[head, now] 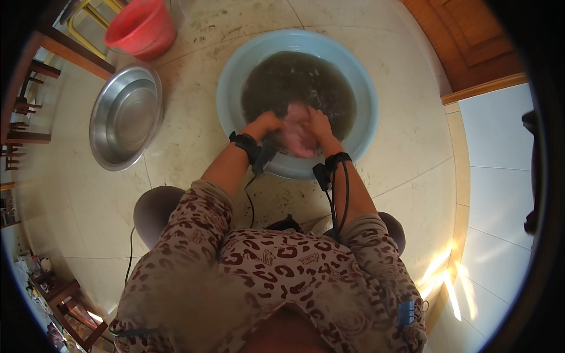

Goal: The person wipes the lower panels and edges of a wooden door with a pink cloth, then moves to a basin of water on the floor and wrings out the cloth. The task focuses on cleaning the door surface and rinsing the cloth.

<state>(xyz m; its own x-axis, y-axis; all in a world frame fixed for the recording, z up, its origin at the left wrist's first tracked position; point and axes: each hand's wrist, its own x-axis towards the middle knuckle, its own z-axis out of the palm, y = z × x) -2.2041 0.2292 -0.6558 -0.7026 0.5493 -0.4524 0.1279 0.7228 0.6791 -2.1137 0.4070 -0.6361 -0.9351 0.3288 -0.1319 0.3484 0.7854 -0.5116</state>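
Note:
A light blue plastic basin [363,88] stands on the floor in front of me, holding murky brown water [300,75]. Over the near side of the water is a wet pink cloth [300,132], blurred by motion. My right hand [318,123] grips the cloth's right side. At its left edge is my left hand [267,123], fingers curled against the cloth; the blur partly hides its fingertips, but it appears to hold the fabric. Both wrists wear black straps with small devices and cables.
A metal basin [134,114] stands at the left, with a red bucket [143,33] behind it. Wooden furniture legs [75,53] are at the far left, and a wooden stool [66,304] at lower left. A wooden door [472,35] is at upper right. Dirt specks mark the tiled floor [190,92].

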